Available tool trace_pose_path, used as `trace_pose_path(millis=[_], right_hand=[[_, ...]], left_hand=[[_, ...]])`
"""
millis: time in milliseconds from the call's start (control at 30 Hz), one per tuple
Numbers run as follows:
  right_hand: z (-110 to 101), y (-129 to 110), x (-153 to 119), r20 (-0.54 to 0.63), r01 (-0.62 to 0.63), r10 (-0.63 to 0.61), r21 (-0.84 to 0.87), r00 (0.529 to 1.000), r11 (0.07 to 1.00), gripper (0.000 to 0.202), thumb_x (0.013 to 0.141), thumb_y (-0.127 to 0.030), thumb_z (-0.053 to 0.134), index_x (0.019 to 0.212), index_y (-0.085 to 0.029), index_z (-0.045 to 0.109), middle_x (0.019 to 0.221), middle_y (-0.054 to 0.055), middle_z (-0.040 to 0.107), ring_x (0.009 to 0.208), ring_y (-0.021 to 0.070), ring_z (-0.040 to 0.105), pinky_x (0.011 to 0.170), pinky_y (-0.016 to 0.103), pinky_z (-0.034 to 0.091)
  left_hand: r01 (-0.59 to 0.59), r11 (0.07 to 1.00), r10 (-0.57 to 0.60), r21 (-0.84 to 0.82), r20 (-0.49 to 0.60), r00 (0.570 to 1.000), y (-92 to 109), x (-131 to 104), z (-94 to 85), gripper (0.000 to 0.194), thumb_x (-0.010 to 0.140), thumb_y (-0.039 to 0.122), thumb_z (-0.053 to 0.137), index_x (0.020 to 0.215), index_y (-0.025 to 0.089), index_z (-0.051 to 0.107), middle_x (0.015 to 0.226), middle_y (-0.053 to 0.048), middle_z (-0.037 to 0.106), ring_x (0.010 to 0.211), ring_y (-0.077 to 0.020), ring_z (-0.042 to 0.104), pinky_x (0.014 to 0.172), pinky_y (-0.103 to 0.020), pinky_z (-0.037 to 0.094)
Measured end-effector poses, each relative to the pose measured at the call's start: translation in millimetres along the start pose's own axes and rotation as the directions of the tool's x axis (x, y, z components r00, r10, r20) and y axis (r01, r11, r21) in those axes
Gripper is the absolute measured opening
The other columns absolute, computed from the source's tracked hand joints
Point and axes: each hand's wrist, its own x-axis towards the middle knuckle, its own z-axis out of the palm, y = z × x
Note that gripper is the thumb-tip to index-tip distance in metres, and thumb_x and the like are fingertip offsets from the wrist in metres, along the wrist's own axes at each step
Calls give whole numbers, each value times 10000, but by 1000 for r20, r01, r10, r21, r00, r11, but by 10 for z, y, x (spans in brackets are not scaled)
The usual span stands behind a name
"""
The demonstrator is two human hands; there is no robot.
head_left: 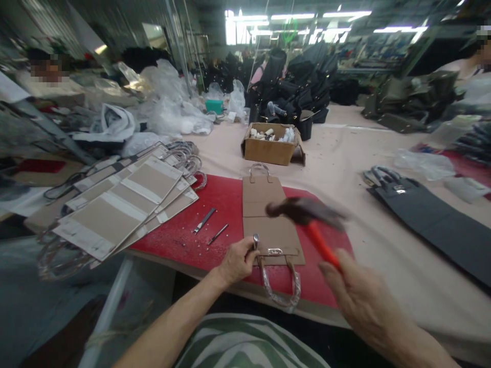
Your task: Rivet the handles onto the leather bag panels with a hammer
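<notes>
My left hand (238,261) pinches a short metal punch (256,240) upright on a tan bag panel (264,199), left of a small metal plate (275,251). The panel lies on a red mat (226,194); its plastic-wrapped handle (282,296) hangs toward my body. My right hand (355,286) is wrapped round the red handle of a hammer (318,235). The hammer's dark head is raised over the panel and blurred by motion. Two slim metal tools, a flat one (204,221) and a thin one (218,234), lie on the mat to the left.
Stacked tan panels (126,204) with wrapped handles overlap the mat's left side. An open cardboard box (270,151) stands behind the mat. A dark bag panel (433,217) lies at right. Black bags (295,82) are heaped farther back, with people at both sides.
</notes>
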Motion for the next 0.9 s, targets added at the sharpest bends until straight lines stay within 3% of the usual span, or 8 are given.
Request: trace_pose_path(millis=[100,267,400,567,700,767,800,900], right_hand=[[-33,-84,37,112,213,-198,-139,974,967,295,993,-386,364,755,-239,456,462,-35,497,330,131,411,400,282,192],[-167,-256,55,-182,183,-214,-171,960,968,275,1001,-347,338,767,-240,436,504,-25,491,374,127,434,429,265,276],[-50,-118,-55,99,213,-197,-202,975,956,269,984,-345,337,777,-233,469,475,-18,521,338,136,419,407,293,192],[32,322,-179,251,-259,260,-38,933,965,339,928,-500,367,728,-237,443,515,-14,499,431,140,448,460,275,275],[202,751,-298,365,-664,584,147,725,733,404,921,-565,284,697,-243,379,535,-39,419,407,124,386,424,263,303],[312,916,-359,339,-738,683,49,647,673,377,941,-512,276,718,-236,405,566,-23,439,434,140,423,443,272,324],[362,964,-381,267,-718,703,-56,659,694,344,943,-467,311,731,-226,434,608,3,479,486,157,470,479,281,347],[494,949,-381,4,-548,589,-362,808,754,214,917,-346,435,849,-176,545,902,128,596,767,224,585,650,318,405]], left_hand=[[-10,1000,10,1,1,1000,-6,-3,-1,266,846,137,542,1104,182,589,960,-88,690,914,-217,672,835,-333,541],[-5,1000,4,17,14,1000,19,12,-3,219,841,133,543,1048,181,598,952,-87,682,904,-215,669,825,-323,537],[-9,999,7,49,49,999,30,24,1,219,851,130,524,1054,182,588,916,-79,680,855,-210,668,780,-315,538],[-37,998,35,51,33,999,-3,3,15,205,876,147,513,1069,177,576,1001,-99,681,934,-217,668,834,-332,540],[-36,998,34,47,40,999,-14,-11,15,208,895,160,504,1093,171,566,1035,-109,681,991,-222,664,872,-348,543],[-30,998,27,58,50,998,-11,-13,10,209,898,164,506,1098,172,566,1047,-109,681,1001,-223,665,876,-351,545],[-30,998,27,62,52,998,-9,-15,7,211,898,165,507,1101,174,566,1052,-108,682,1001,-222,666,875,-349,547],[-43,997,40,68,40,998,-15,-28,3,223,904,172,508,1121,179,560,1070,-105,685,1000,-214,672,871,-337,553]])
